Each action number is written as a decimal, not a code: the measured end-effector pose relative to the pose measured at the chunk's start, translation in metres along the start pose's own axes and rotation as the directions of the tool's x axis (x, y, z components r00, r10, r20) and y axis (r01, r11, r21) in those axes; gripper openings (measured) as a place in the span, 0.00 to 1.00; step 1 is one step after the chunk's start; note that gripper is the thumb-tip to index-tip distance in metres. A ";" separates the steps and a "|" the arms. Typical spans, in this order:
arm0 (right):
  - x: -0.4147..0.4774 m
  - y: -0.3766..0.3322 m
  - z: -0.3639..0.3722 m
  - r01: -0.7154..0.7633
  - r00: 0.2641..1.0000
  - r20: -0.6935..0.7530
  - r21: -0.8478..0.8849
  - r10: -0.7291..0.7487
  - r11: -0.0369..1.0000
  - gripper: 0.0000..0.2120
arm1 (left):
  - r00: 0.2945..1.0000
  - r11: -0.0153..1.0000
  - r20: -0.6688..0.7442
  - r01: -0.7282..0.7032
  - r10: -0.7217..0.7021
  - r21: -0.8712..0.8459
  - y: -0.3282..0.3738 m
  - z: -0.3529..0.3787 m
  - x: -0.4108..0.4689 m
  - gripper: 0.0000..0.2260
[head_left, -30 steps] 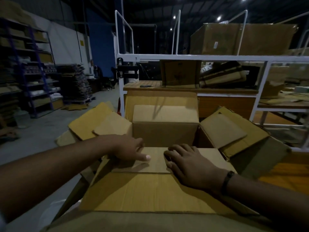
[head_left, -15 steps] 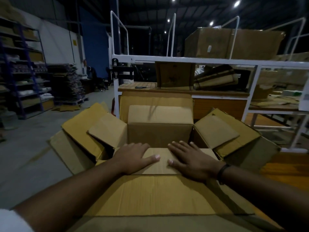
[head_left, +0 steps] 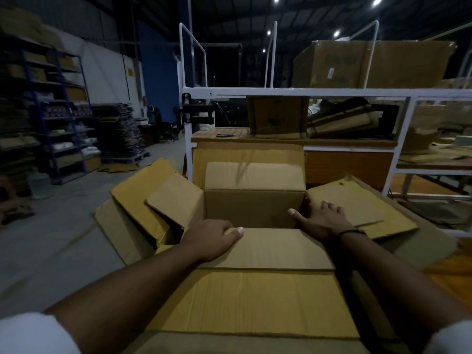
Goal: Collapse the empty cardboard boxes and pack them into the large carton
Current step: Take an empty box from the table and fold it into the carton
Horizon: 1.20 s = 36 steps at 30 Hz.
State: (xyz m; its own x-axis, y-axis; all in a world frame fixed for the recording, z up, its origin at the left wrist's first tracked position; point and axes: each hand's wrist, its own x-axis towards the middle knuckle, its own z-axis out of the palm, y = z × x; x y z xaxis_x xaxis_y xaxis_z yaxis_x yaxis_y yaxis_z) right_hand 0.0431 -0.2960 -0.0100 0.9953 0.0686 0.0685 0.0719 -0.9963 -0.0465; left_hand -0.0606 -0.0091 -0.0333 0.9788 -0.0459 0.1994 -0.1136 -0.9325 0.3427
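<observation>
— Two hands that were side by side on the middle of that near flap [head_left: 275, 249] a second ago have drawn apart. See it?

— I do. The left hand [head_left: 213, 238] has slid to the flap's left corner. Its thumb lies on top and its fingers curl over the far edge, so it grips the card there.

— And the right hand [head_left: 323, 221]?

— Off the near flap altogether. It lies flat on the right flap [head_left: 357, 205], fingers straight and spread, thumb stuck out over the opening. It holds nothing, only presses.

— Where is the box itself?

— The tan box [head_left: 252, 208] stands upright and open. As far as I can tell, it is nested inside the large carton [head_left: 255, 302], whose yellower flaps splay out beneath its own. All of it sits in front of the white rack [head_left: 306, 92].

— So nothing is flattened.

— Not yet. The walls are square and the mouth gapes dark between the two hands. My guess is that the hands have gone out to the edges either to fold the walls inward or to lift the box clear before collapsing it. The real work of this box is barely begun.

— What could go wrong?

— It is light card, with one hand gripping and the other merely pressing, so the box may skew instead of folding. The left flap [head_left: 176, 198], which leans outward, could also catch on the carton's flaps.
</observation>
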 end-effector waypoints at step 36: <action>0.088 -0.063 -0.071 0.355 0.932 0.172 -0.260 -0.319 0.898 0.32 | 0.995 0.932 -0.051 0.097 -0.085 0.348 0.019 0.025 0.188 0.36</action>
State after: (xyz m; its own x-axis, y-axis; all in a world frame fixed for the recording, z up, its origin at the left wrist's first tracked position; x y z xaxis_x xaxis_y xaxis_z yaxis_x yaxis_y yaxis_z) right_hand 0.1214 -0.2306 0.0697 0.9159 0.3905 -0.0927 0.4012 -0.8837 0.2413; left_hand 0.1254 -0.0446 -0.0127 0.9750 0.0517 0.2163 0.0486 -0.9986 0.0194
